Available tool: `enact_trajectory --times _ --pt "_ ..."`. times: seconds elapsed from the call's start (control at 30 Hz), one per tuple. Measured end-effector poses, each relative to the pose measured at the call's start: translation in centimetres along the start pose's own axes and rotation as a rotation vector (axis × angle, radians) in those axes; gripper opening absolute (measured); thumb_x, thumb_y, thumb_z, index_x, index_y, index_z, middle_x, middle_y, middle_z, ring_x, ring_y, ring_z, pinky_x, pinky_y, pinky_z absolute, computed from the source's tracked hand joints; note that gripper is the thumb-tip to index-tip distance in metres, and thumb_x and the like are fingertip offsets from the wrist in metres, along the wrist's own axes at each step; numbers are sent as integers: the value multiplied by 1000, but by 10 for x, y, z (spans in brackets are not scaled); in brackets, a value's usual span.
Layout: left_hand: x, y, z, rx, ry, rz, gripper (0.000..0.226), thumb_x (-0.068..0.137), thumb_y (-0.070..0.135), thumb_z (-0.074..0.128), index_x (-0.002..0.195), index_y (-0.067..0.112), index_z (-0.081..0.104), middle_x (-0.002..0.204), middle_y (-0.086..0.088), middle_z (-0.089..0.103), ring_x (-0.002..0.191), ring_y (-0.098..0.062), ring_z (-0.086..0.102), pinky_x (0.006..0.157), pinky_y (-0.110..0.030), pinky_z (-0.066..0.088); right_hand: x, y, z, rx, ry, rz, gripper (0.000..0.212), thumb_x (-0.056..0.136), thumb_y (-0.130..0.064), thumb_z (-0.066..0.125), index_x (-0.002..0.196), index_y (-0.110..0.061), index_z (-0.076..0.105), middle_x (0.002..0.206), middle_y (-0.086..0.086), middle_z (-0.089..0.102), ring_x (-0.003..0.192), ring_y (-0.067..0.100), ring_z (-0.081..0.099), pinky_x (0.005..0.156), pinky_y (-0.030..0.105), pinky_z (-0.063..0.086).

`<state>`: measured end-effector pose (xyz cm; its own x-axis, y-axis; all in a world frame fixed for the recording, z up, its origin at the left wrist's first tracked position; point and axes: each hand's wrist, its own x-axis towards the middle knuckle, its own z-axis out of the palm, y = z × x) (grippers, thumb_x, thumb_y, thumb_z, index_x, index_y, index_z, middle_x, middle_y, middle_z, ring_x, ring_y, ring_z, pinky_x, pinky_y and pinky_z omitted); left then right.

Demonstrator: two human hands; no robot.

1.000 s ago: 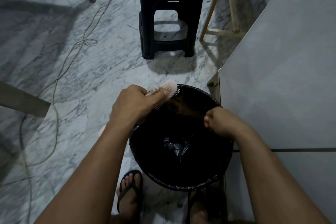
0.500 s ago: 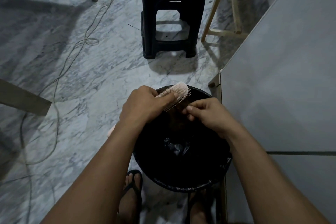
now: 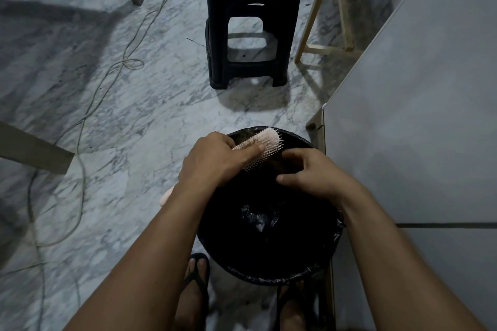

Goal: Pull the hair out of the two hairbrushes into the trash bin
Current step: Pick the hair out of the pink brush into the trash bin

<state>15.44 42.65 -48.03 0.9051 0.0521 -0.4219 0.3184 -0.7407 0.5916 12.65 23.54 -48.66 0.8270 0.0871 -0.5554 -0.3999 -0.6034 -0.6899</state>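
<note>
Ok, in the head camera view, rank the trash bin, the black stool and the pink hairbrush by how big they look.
1. trash bin, though it sits nearer the camera than the stool, so their true order is unsure
2. black stool
3. pink hairbrush, partly hidden by the left hand

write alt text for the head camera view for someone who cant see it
Seen from above, a left hand holds a pale hairbrush over a black-lined trash bin while the right hand picks at its bristles. A black plastic stool stands beyond on the marble floor.
</note>
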Motion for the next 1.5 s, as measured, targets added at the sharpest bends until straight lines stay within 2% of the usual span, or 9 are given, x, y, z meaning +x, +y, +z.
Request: enact_trajectory --times 0.13,0.3,0.5,0.67,0.83,0.93,1.03,1.23,1.5 --pt "-2 4 2 22 -3 12 63 59 78 65 56 16 57 59 -2 64 58 -25 64 61 -38 55 0 -10 7 674 -118 -37 42 81 11 62 120 -5 59 103 13 73 93 25 71 86 39 56" --pt "4 1 -2 16 -81 -9 60 64 73 70 58 15 54 58 -2 61 53 -24 59 58 -33 47 6 2 3 266 47 -25 18 91 -11 59 83 -14 74 55 -7 65 62 15 58 67 31 47" --pt "6 -8 -10 -27 -195 -31 52 71 62 73 60 14 59 46 -2 57 35 -21 52 50 -27 42 8 13 -13 -89 304 1 30 91 -17 55 65 -26 67 60 -7 61 58 9 53 56 23 37" --pt "7 -10 -16 -64 1 -71 60 62 70 65 51 12 52 52 -10 59 53 -31 61 60 -38 53 9 18 -14 -296 418 159 25 88 -16 55 67 -25 67 78 5 67 78 25 58 69 26 41" --pt "9 -14 -26 -121 91 -47 66 61 72 66 52 9 50 54 -14 60 53 -35 61 57 -44 54 8 22 -12 -340 174 222 30 86 -15 59 59 -26 65 74 2 71 82 22 67 76 29 51" --pt "7 -9 -21 -116 -67 -30 59 68 67 72 50 15 49 49 -4 54 47 -27 53 56 -35 43 10 16 1 -403 -39 172 24 82 -15 65 103 -25 72 108 0 73 108 18 65 96 30 49" --pt "6 -4 -15 -80 -215 -42 49 70 56 77 62 11 59 59 -7 62 50 -26 57 53 -30 44 11 11 1 -341 152 51 60 76 -15 69 134 -21 54 136 3 59 126 21 54 109 33 41" --pt "3 -4 -9 -44 -363 -37 39 75 33 77 82 -4 70 63 -14 64 49 -24 53 48 -28 40 5 -7 7 -18 327 -329 38 78 -12 71 112 -29 68 107 -8 62 99 11 60 95 32 49" --pt "-1 0 -7 -16 -508 31 25 80 30 77 76 5 73 59 -5 66 50 -20 55 49 -27 44 9 -9 17 -132 326 -355 12 75 -24 75 84 -33 77 83 -16 54 94 10 51 86 22 37"
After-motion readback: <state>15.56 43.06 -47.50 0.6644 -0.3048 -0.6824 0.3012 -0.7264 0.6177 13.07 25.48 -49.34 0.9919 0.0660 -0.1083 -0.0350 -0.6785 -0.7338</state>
